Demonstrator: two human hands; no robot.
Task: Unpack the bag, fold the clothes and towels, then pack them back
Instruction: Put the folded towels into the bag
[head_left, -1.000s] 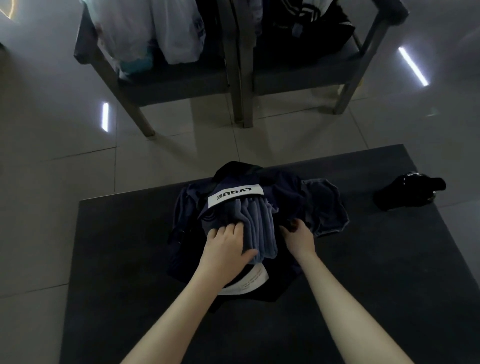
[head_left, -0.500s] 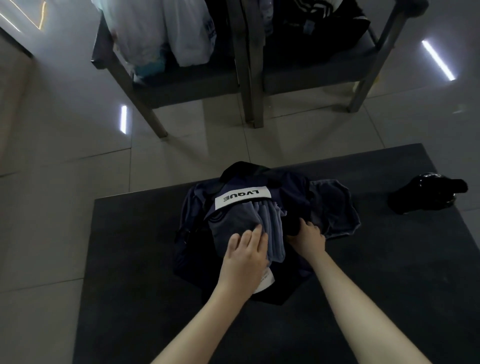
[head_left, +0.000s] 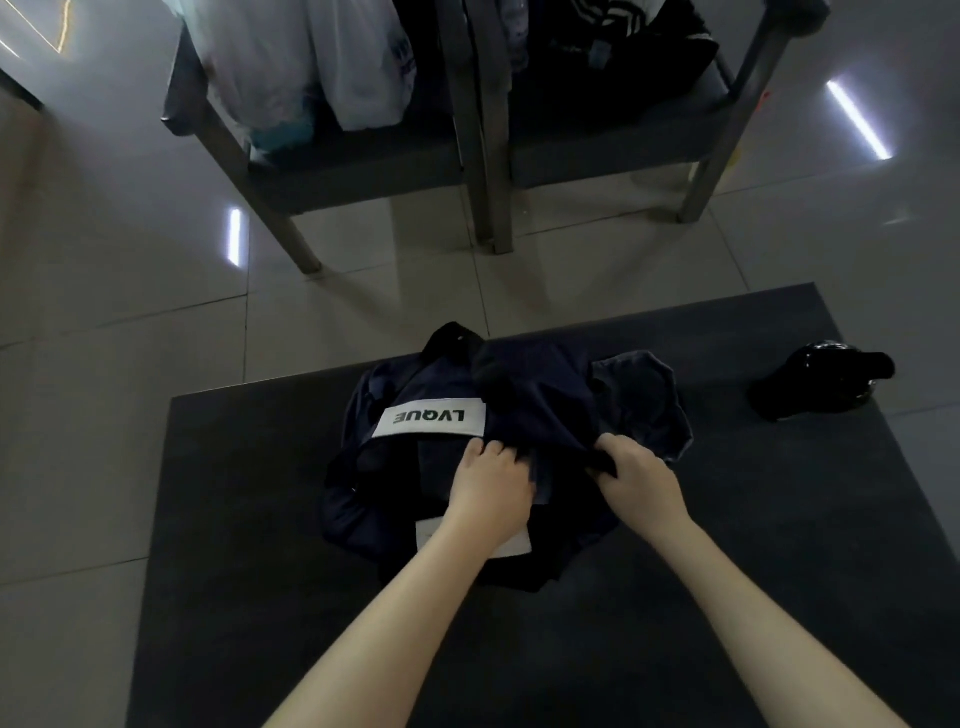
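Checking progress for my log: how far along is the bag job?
Done: unclear; no folded pile shows on the table. In hand: the left hand and right hand both grip dark fabric at the mouth of the navy bag. Left: a blue-grey cloth lies bunched against the bag's right side, seemingly still to be folded and packed.

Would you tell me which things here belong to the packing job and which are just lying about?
Job in hand: navy LVQUE bag, dark garment held by left hand and right hand, blue towel.
Lying about: glossy black object on the table, two chairs, plastic bags on one.
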